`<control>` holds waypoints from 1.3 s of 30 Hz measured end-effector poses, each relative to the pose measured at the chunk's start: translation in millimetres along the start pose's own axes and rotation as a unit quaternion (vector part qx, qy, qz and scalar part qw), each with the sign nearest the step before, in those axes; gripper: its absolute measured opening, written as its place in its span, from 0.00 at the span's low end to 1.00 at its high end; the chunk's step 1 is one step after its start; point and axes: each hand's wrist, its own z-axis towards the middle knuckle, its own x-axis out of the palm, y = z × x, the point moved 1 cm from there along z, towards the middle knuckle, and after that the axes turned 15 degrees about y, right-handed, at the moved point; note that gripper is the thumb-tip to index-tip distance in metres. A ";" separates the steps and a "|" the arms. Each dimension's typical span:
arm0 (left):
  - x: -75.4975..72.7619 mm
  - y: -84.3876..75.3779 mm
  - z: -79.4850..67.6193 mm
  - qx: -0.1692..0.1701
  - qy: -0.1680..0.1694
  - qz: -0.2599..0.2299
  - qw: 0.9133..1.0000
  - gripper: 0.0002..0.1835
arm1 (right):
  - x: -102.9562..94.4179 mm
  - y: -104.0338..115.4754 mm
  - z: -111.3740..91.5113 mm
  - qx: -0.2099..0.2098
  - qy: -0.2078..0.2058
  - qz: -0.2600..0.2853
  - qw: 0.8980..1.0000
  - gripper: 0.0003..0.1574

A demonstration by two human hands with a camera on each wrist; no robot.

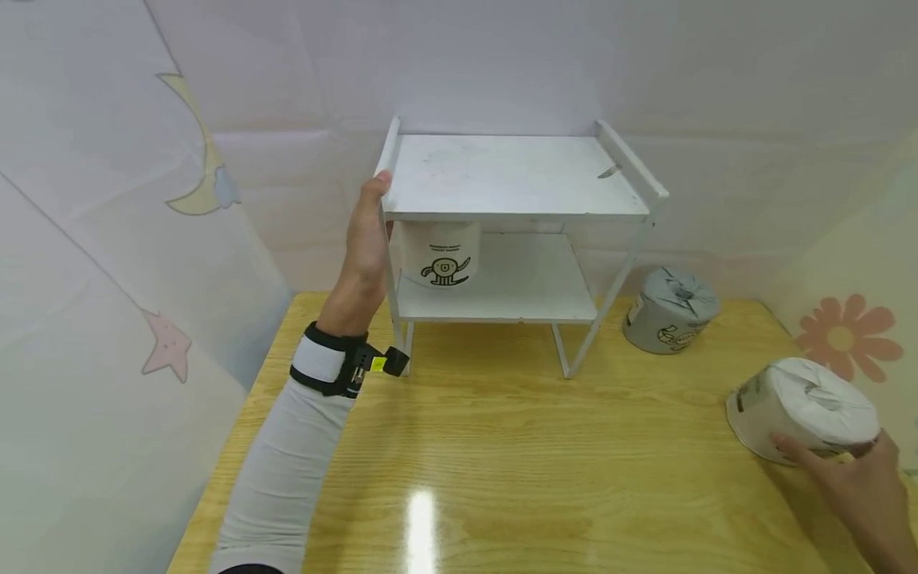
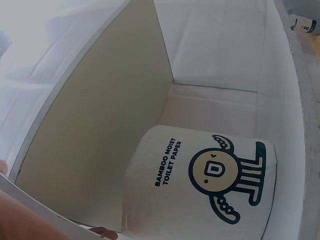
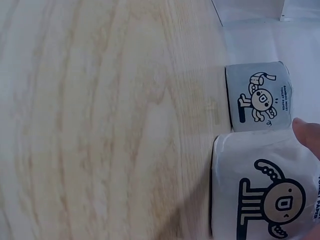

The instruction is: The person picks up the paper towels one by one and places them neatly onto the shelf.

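Note:
My left hand [image 1: 367, 243] grips the left side of a white two-tier shelf [image 1: 516, 175], thumb on the upper rail; fingertips [image 2: 104, 232] show beneath that rail in the left wrist view. On the lower tier, at its left end, stands a wrapped toilet paper roll [image 1: 441, 255] with a printed cartoon figure. At the far right, my right hand [image 1: 861, 478] holds a white-wrapped toilet paper roll [image 1: 789, 399], thumb on its near side and the other fingers at its right. Whether that roll touches the table is hard to tell.
Behind it, a grey-wrapped toilet paper roll [image 1: 670, 311] stands on the wooden table [image 1: 516, 462], right of the shelf. White sheets with printed shapes hang behind and at both sides, among them a pink star [image 1: 167, 345] and a red flower [image 1: 846, 335].

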 end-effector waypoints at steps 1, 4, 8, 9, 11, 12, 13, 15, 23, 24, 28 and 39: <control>0.3 0.1 -0.3 -0.001 0.000 -0.001 1.000 0.35 | -0.2 -0.2 0.9 -0.004 -0.008 0.000 1.000 0.54; 0.5 0.9 -0.6 -0.003 0.000 -0.001 1.000 0.35 | 1.2 -0.4 2.8 -0.030 -0.025 0.019 0.999 0.50; 0.3 1.7 0.0 0.002 0.002 0.000 1.000 0.34 | 3.5 0.1 4.1 -0.023 -0.028 0.038 0.999 0.50; 0.2 1.9 0.3 0.002 0.002 0.000 1.000 0.34 | 3.7 -0.3 4.6 -0.021 -0.028 0.042 0.998 0.49; -0.1 1.6 0.7 0.003 0.003 0.002 1.000 0.34 | 4.3 -1.5 6.2 -0.020 -0.031 0.051 0.998 0.48; -0.2 1.5 0.8 0.003 0.003 0.004 1.000 0.34 | 4.4 -2.1 7.3 -0.020 -0.036 0.056 0.998 0.48; -0.2 1.3 0.8 0.003 0.004 0.003 1.000 0.34 | 4.4 -2.8 8.7 -0.022 -0.039 0.063 0.997 0.48; -0.3 1.2 0.8 0.006 0.006 0.002 1.000 0.34 | 4.7 -4.4 11.9 -0.029 -0.048 0.078 0.995 0.48; -0.3 1.0 0.5 0.011 0.012 -0.001 1.000 0.34 | 7.3 -7.2 23.1 -0.070 -0.074 0.181 0.978 0.50; -0.5 1.2 0.6 0.011 0.012 -0.001 1.000 0.34 | 8.0 -7.2 23.7 -0.074 -0.075 0.200 0.974 0.50; -0.3 2.5 1.7 0.014 0.014 -0.003 1.000 0.35 | 10.1 -7.4 24.6 -0.073 -0.082 0.240 0.964 0.52; 9.6 -17.2 -8.5 0.005 0.010 0.004 1.000 0.35 | 12.8 -5.3 26.7 -0.078 -0.096 0.295 0.947 0.55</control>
